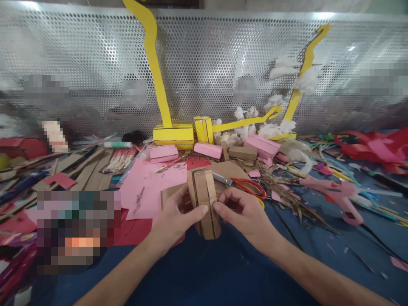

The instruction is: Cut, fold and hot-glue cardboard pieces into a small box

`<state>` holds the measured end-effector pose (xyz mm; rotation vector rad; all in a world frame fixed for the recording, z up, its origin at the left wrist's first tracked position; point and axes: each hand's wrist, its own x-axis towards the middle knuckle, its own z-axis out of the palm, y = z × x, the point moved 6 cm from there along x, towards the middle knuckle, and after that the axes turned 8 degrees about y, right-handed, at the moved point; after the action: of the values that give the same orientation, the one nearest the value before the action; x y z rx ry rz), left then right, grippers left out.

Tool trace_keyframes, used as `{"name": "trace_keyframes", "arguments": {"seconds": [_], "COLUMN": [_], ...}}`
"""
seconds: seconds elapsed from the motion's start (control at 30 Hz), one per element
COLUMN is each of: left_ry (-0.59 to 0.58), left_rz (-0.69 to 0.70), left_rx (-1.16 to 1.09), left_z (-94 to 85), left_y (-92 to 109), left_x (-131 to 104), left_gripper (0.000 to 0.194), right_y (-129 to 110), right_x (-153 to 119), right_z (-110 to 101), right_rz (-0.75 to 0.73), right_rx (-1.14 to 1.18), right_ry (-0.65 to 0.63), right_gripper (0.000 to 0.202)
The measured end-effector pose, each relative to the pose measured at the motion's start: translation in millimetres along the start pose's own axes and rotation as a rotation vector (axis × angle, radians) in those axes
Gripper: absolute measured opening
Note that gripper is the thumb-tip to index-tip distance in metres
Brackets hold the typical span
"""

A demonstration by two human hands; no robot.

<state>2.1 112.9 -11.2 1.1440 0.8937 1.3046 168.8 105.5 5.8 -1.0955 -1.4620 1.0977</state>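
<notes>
A small brown cardboard box (204, 187), long and narrow with dark seams along its edges, is held up in front of me. My left hand (183, 212) is closed around its left side, thumb pressed on the near face. With thumb and forefinger, my right hand (240, 210) pinches the box's right edge; its other fingers curl in, partly hidden. Just behind the box lie red-handled scissors (251, 187), their blades pointing left. Pink paper sheets (143, 187) spread out to the left of my hands, over a red sheet (137, 231).
Yellow paper-covered boxes (174, 135) with tall wavy strips stand at the back, near small pink boxes (208, 149) and another brown box (242, 152). A pink glue gun (342, 195) with a black cord lies right. A perforated metal panel (204, 51) closes off the back.
</notes>
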Motion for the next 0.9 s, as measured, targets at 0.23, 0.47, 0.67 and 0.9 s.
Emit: {"name": "trace_keyframes", "arguments": {"seconds": [0.23,0.47,0.67,0.9], "left_ry": [-0.022,-0.019,-0.030,-0.041], "left_rz": [0.004,0.027,0.026,0.037], "left_rx": [-0.054,0.048,0.054,-0.001], "left_z": [1.9,-0.5,-0.1,2.6], "left_y": [-2.2,2.1,4.6,7.0], "left_x": [-0.1,-1.0,-2.0,-2.8], "left_gripper": [0.050,0.051,0.053,0.043], "right_y": [-2.8,-6.3,-8.0,-11.4], "right_x": [1.3,-0.4,-1.8,-2.7], "right_z": [-0.1,2.3,3.3,2.8], "right_rz": [-0.033,-0.033,-0.046,-0.060], "right_rx": [0.040,0.023,0.029,0.025], "right_ry": [0.005,0.000,0.015,0.021], "right_gripper": [0.032,0.031,0.031,0.029]}}
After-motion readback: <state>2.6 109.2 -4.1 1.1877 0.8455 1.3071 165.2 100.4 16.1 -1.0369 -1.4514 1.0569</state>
